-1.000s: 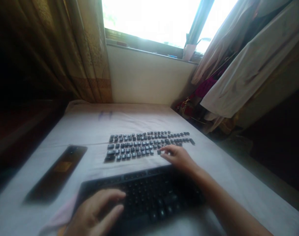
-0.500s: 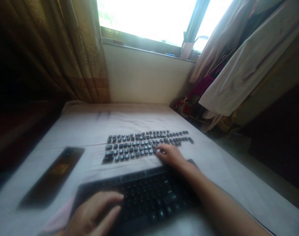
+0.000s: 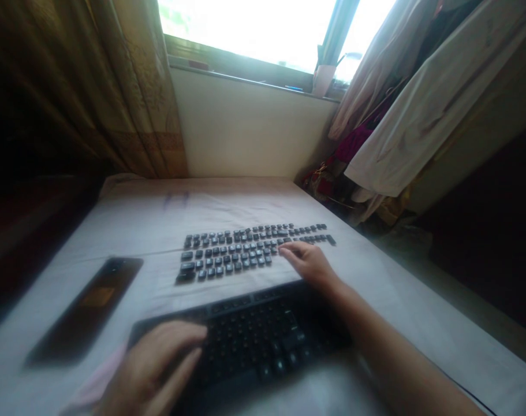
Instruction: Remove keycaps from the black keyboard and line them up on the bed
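Note:
Bent and drawn together, the fingers of my right hand (image 3: pixel 308 260) are at the right part of the rows of loose black keycaps (image 3: pixel 228 260). Whether a keycap is between its fingertips is hidden. A black keyboard (image 3: pixel 245 329) lies in front of me, with most of its key places bare and a few keys still fitted near its front edge. My left hand (image 3: pixel 159 358) lies over the keyboard's left end, thumb and fingers apart, with nothing between them. My right forearm passes over the keyboard's right end.
A dark phone (image 3: pixel 89 309) lies on the white cloth (image 3: pixel 128 231) to the left. Pink fabric (image 3: pixel 100 378) shows by my left hand. Clothes (image 3: pixel 401 127) hang at the right, a curtain (image 3: pixel 133 98) at the left. A cup (image 3: pixel 323 80) stands on the window sill.
My right hand brought a keycap left to the end of the nearer row and let it go there, then moved slightly up and right. My left hand stayed at the keyboard.

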Available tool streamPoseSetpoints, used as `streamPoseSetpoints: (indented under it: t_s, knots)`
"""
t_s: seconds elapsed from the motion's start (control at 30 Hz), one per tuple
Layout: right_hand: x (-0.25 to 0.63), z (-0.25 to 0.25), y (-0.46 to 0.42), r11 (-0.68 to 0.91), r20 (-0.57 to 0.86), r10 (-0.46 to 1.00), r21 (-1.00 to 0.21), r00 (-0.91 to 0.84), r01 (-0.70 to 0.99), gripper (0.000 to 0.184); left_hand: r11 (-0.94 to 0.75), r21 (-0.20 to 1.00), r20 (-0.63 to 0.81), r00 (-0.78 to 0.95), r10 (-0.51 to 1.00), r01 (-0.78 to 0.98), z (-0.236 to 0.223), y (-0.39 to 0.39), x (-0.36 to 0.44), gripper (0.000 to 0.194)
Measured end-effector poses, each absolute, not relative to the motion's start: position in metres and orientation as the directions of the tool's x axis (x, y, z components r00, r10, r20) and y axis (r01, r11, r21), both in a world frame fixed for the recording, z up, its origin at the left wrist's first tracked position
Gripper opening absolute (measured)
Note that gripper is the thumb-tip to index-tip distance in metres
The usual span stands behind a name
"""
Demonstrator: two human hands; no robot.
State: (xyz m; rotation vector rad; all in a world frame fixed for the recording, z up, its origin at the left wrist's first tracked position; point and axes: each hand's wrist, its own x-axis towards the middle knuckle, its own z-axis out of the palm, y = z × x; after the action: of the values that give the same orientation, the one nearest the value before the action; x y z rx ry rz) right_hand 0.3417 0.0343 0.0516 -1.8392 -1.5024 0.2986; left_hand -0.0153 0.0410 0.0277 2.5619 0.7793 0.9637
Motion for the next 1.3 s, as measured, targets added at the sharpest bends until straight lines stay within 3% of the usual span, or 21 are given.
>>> streamPoseSetpoints:
  t_s: [0.1, 0.17, 0.27, 0.37, 0.47, 0.53, 0.67, 0.77, 0.87, 1.0, 1.13, 1.3]
  knots:
    - [0.341, 0.064, 0.013, -0.053, 0.257, 0.892, -0.758, 0.373, 0.65, 0.053, -0.83, 0.326, 0.544, 0.628, 0.556, 0.452, 0.023, 0.051, -0.022, 0.025]
    - [0.337, 0.069, -0.002, -0.044, 0.223, 0.849, -0.873, 0.479, 0.485, 0.065, -0.835, 0.271, 0.545, 0.64, 0.543, 0.478, 0.022, 0.059, -0.026, 0.027]
    - [0.327, 0.072, -0.024, -0.014, 0.134, 0.773, -0.973, 0.621, 0.228, 0.07, -0.839, 0.227, 0.54, 0.653, 0.531, 0.495, 0.022, 0.07, -0.03, 0.029]
    - [0.318, 0.068, -0.042, -0.032, 0.144, 0.742, -0.968, 0.655, 0.25, 0.073, -0.814, 0.249, 0.506, 0.646, 0.571, 0.524, 0.021, 0.077, -0.033, 0.034]
    - [0.309, 0.063, -0.052, -0.032, 0.165, 0.788, -0.951, 0.593, 0.307, 0.073, -0.779, 0.284, 0.46, 0.634, 0.622, 0.558, 0.016, 0.08, -0.035, 0.04]
    - [0.303, 0.061, -0.053, -0.047, 0.104, 0.842, -0.963, 0.529, 0.265, 0.068, -0.759, 0.306, 0.427, 0.63, 0.648, 0.574, 0.012, 0.08, -0.036, 0.043]
    - [0.295, 0.061, -0.05, -0.126, -0.081, 0.947, -0.984, 0.311, 0.128, 0.05, -0.722, 0.349, 0.365, 0.623, 0.692, 0.597, 0.009, 0.079, -0.035, 0.044]
    - [0.295, 0.062, -0.05, -0.113, -0.1, 0.985, -0.99, 0.141, 0.082, 0.033, -0.708, 0.365, 0.355, 0.612, 0.706, 0.605, 0.012, 0.079, -0.034, 0.044]
    - [0.297, 0.062, -0.054, -0.056, -0.051, 0.998, -0.989, 0.037, 0.135, 0.02, -0.702, 0.374, 0.348, 0.61, 0.712, 0.605, 0.014, 0.079, -0.033, 0.044]
    - [0.298, 0.062, -0.059, 0.033, 0.027, 0.999, -0.939, -0.023, 0.343, 0.008, -0.699, 0.378, 0.337, 0.612, 0.715, 0.608, 0.014, 0.079, -0.033, 0.041]
    - [0.296, 0.063, -0.06, 0.148, 0.102, 0.988, -0.843, -0.117, 0.517, 0.01, -0.693, 0.385, 0.323, 0.615, 0.72, 0.609, 0.012, 0.078, -0.033, 0.039]
    - [0.291, 0.067, -0.063, 0.365, 0.237, 0.929, -0.716, -0.285, 0.595, 0.015, -0.682, 0.402, 0.311, 0.61, 0.729, 0.611, 0.011, 0.077, -0.034, 0.039]
